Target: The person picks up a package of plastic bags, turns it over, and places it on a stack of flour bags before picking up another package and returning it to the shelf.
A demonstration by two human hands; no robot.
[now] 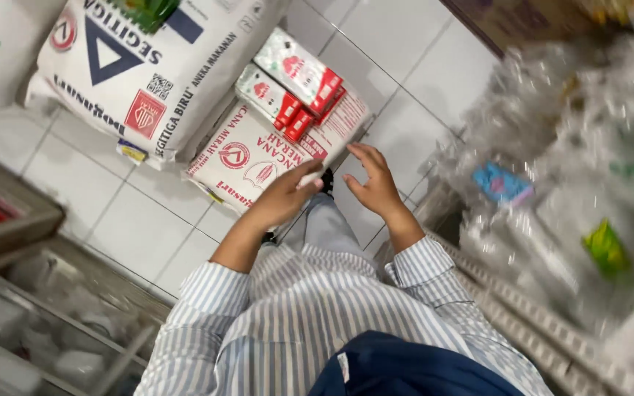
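The person wears a long-sleeved shirt of white cloth with thin blue-grey vertical stripes. Both sleeves are pushed up to just below the elbows, ending in buttoned cuffs whose stripes run across the arm: the left cuff and the right cuff. Below the shirt show light grey trousers and a dark shoe. A dark navy cloth with a small white label hangs at the chest. The left hand and right hand are bare.

shelf goods: blurred | big sack: cut off at top
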